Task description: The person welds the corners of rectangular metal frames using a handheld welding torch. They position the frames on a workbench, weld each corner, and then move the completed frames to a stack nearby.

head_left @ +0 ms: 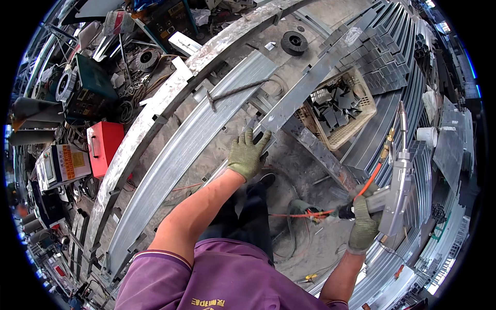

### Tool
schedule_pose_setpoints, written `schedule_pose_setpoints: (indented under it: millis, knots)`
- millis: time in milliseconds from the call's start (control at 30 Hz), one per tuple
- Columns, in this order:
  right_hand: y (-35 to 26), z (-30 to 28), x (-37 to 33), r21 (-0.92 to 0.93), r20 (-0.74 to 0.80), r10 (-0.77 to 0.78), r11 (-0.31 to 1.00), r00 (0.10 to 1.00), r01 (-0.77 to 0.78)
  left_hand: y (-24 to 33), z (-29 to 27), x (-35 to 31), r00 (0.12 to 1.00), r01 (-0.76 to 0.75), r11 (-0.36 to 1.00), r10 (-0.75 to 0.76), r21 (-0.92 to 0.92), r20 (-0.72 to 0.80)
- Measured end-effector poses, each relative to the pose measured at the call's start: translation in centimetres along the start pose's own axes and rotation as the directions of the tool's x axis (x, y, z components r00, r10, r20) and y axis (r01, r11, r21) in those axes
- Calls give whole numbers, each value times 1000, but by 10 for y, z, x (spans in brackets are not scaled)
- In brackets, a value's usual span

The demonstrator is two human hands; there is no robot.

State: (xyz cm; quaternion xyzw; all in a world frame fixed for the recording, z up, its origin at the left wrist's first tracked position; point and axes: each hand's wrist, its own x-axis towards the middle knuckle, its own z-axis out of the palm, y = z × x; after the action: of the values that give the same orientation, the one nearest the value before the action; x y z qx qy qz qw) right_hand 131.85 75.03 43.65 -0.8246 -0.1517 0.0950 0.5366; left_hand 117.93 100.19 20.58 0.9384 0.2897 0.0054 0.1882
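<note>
My left hand (pixel 247 154), in a green work glove, rests at the near end of a flat grey steel bar (pixel 297 98), its fingers spread. A small bright metal piece (pixel 251 123) lies just beyond the fingertips; whether they touch it I cannot tell. My right hand (pixel 364 230), also gloved, is wrapped around the grip of a silver welding gun (pixel 398 191) whose thin nozzle points away from me. An orange hose (pixel 371 182) runs to the gun. To the left of my left hand, a long galvanized steel channel (pixel 191 139) carries a rusty T-shaped rod (pixel 237 92).
A cream plastic crate (pixel 368 116) of metal offcuts stands ahead right, near stacked steel tubes (pixel 374 59). A painted steel beam (pixel 160 111) curves along the left, past a red box (pixel 107 148) and a green machine (pixel 90 85). Hoses (pixel 297 214) trail on the floor by my feet.
</note>
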Motion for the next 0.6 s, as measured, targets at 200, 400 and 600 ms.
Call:
schedule_pose_setpoints:
  millis: [200, 400, 600]
  knots:
    - [-5, 22, 6, -114, 10, -104, 988, 995, 104, 1, -5, 2, 1000, 3, 1000, -3, -5, 6]
    - [-10, 53, 7, -37, 101, -107, 993, 989, 111, 0, -8, 0, 1000, -3, 1000, 3, -5, -7]
    - [4, 82, 12, -162, 397, 147, 983, 906, -89, -2, -5, 2, 999, 19, 999, -18, -37, 34]
